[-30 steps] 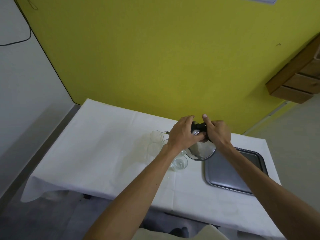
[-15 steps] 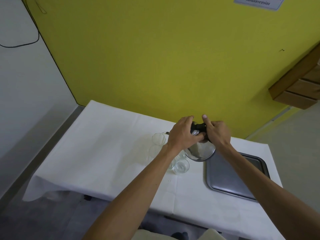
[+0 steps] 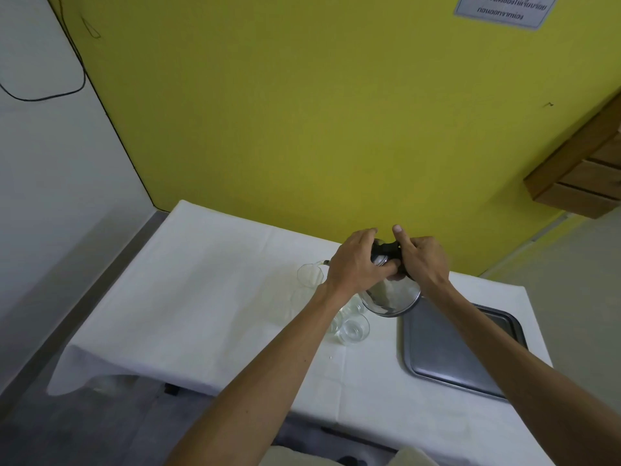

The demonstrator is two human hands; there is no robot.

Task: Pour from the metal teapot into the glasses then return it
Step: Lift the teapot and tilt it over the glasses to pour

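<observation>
Little has changed over the last second. Your view has tipped upward — a printed notice (image 3: 502,10) on the yellow wall (image 3: 302,112) now shows at the top edge, where a second ago only its lower rim appeared. Your hands and the tilted metal teapot (image 3: 391,297) between them sit slightly lower in view — their hold on it looks the same.
</observation>
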